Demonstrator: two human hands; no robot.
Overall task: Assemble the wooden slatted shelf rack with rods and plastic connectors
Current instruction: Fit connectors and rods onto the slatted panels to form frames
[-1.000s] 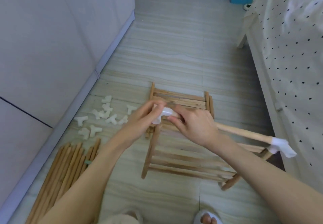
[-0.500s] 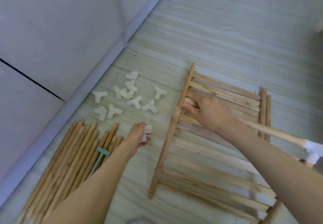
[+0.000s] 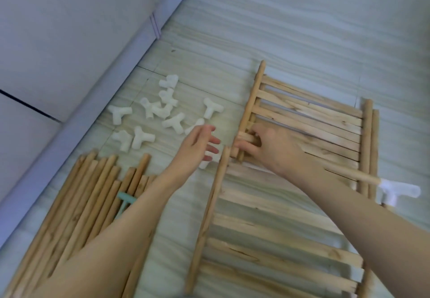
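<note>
1. Head view: two wooden slatted panels lie flat on the floor (image 3: 302,30), one behind the other. The far slatted panel (image 3: 309,116) is the landmark for all places here.
2. The near slatted panel (image 3: 267,239) lies just in front of the far one, and its left rail points toward the far panel's left rail.
3. The right hand (image 3: 272,151) rests on the front left corner of the far slatted panel. Its fingers (image 3: 244,145) are curled around the end of a rod (image 3: 349,174) there and grip it.
4. This rod runs from that corner to the right, over the front edge of the far panel, and it carries a white plastic connector (image 3: 395,191) at its other end.
5. The left hand (image 3: 195,151) hovers just left of the far panel's front left corner. Its fingers are spread and relaxed and hold nothing.
6. One white connector piece (image 3: 206,163) lies on the floor under this hand, partly hidden.
7. The loose connectors (image 3: 162,111) are scattered on the floor to the left of the far panel.
8. A bundle of rods (image 3: 88,204) lies further left and nearer to the person, with a teal tool (image 3: 123,202) on it.
9. A pale wall (image 3: 69,30) stands behind the connectors.
</note>
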